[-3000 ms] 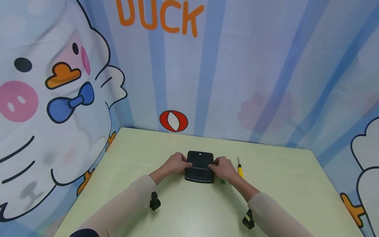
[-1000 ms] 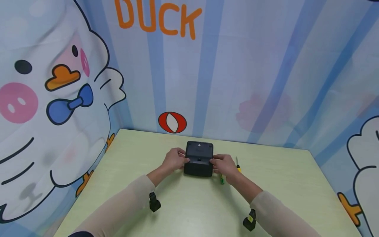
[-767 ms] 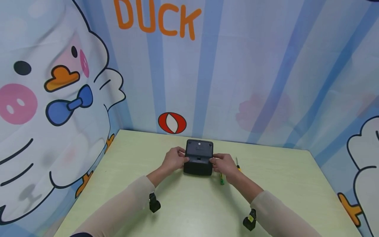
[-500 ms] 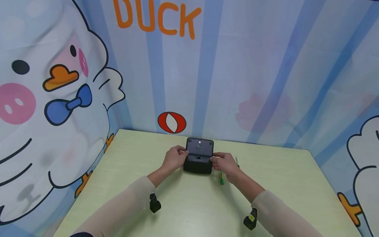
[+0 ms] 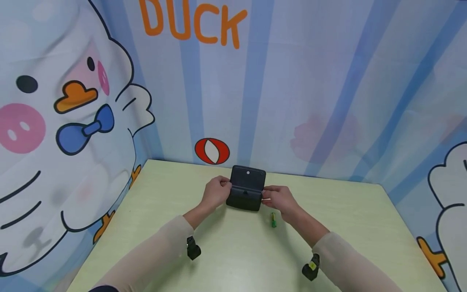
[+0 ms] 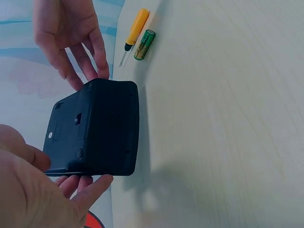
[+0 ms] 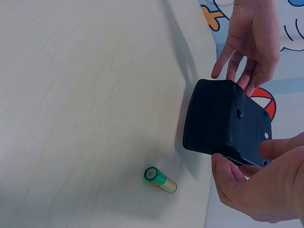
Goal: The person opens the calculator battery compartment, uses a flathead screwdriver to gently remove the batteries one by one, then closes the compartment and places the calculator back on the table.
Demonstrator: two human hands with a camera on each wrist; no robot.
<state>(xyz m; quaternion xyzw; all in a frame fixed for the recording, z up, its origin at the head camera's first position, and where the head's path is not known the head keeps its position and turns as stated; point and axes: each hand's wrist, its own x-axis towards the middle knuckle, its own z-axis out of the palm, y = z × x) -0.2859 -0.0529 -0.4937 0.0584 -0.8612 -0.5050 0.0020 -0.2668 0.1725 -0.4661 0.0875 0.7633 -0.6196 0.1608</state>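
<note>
A black plastic device (image 5: 245,198) is held up near the table's far edge, its underside facing me. In the left wrist view its underside (image 6: 114,126) shows round feet, a small slot and a pale round spot. My left hand (image 5: 216,194) grips its left side, thumb on the underside, fingers behind. From the right, my right hand (image 5: 283,199) holds the opposite side, with the thumb (image 7: 278,147) over the underside in the right wrist view. The device's front face is turned away and hidden.
A green battery (image 5: 273,220) lies on the pale table (image 5: 233,255), just in front of my right hand. Beside it in the left wrist view is a yellow-handled screwdriver (image 6: 137,26), hidden in the head view. A printed duck curtain (image 5: 310,81) stands close behind the table.
Both hands have moved the device farther back and tipped its far end up, turning it slightly. The battery now shows fully, while the screwdriver has become hidden behind my right hand in the head view.
</note>
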